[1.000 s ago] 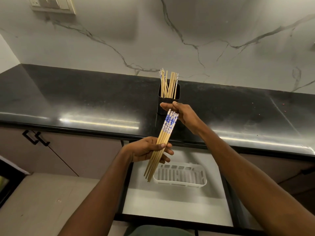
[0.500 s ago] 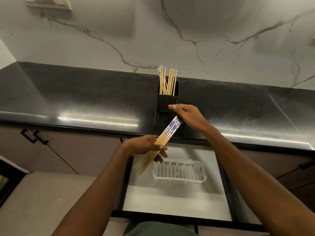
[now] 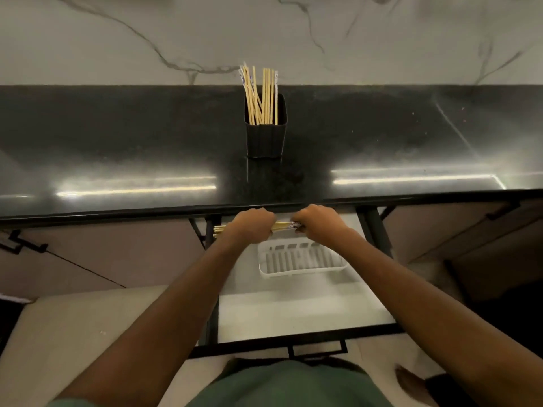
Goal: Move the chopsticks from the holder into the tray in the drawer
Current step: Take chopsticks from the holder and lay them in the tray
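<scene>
A white wall [image 3: 117,39] with grey veining backs a glossy black counter [image 3: 117,136] that carries two streaks of reflected light. Toward the far side of the counter, about mid-width, a black ribbed holder [image 3: 266,139] stands upright. It contains a loose group of wooden chopsticks [image 3: 261,95] standing on end, some leaning, their tops well above the rim. Below the near edge of the counter, an open drawer [image 3: 293,306] with a pale floor and dark frame extends toward the viewer. A white slotted tray [image 3: 299,261] sits in its far half, right of centre. A separate bundle of chopsticks [image 3: 280,226] is held roughly level, running left to right, over the far end of the drawer, just beyond the tray's far wall and not in it. The left hand [image 3: 249,227] has its grip clenched around the bundle, knuckles up, with the plain tips projecting to its left. The right hand [image 3: 318,223] has its grip closed on the blue-patterned ends. A dark cabinet handle [image 3: 23,245] shows at the far left.
</scene>
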